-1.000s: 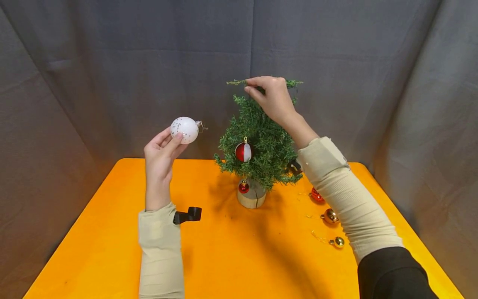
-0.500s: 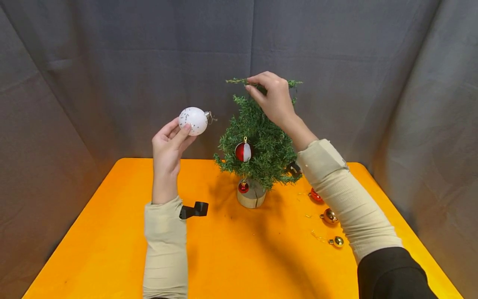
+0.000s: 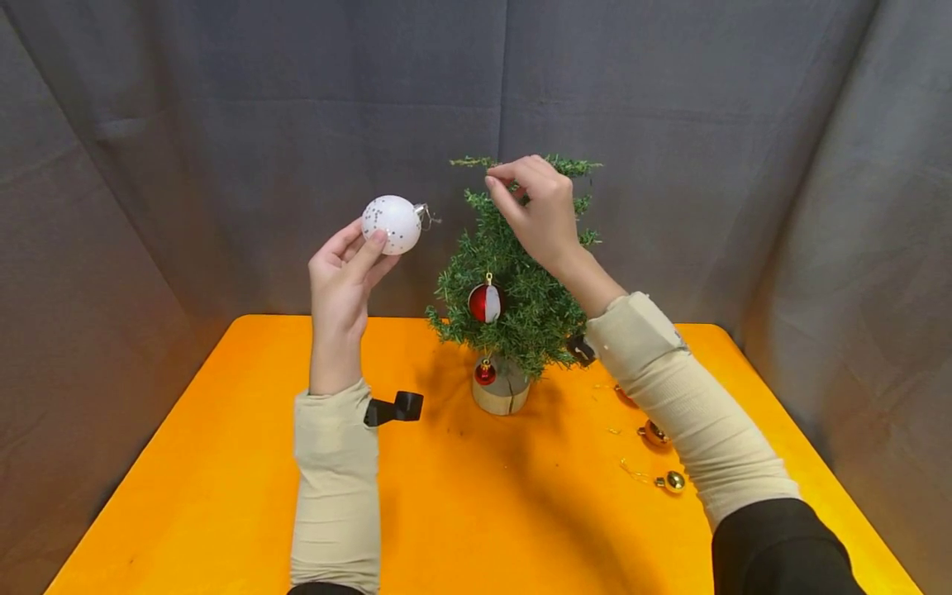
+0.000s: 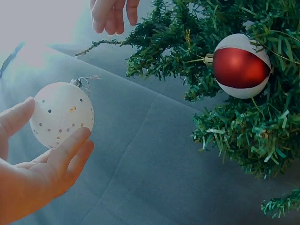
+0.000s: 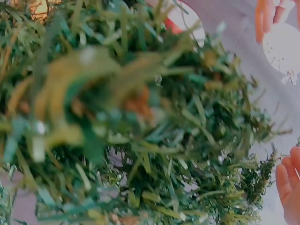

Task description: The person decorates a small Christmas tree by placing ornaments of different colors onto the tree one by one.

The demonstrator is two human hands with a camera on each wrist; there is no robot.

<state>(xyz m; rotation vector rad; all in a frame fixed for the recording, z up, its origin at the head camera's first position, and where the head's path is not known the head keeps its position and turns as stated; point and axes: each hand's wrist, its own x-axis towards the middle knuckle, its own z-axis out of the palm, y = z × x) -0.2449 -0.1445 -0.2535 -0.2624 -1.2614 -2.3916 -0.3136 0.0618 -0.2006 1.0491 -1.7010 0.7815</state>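
In the head view my left hand [image 3: 342, 273] holds a white bauble [image 3: 392, 225] dotted with silver spots, thumb in front and fingers behind. Its metal cap and wire loop point right, toward the small green Christmas tree [image 3: 521, 281]. My right hand [image 3: 539, 207] is at the treetop, its thumb and index fingertips near the left top branch [image 3: 470, 162]. In the left wrist view the right fingers [image 4: 115, 16] hang beside a thin branch tip, nothing visible in them. A red and white bauble [image 3: 485, 303] and a small red bauble [image 3: 485, 372] hang on the tree.
The tree stands on a wooden base [image 3: 500, 397] on an orange table [image 3: 461, 512]. A copper bauble [image 3: 654, 434], a small gold bauble [image 3: 672, 482] and a partly hidden red one lie beside the right forearm. Grey curtains [image 3: 297, 99] surround the table.
My left hand has moved up and right with the white bauble, closer to the tree. My right hand, after rising a little, has dropped slightly below the top branch.
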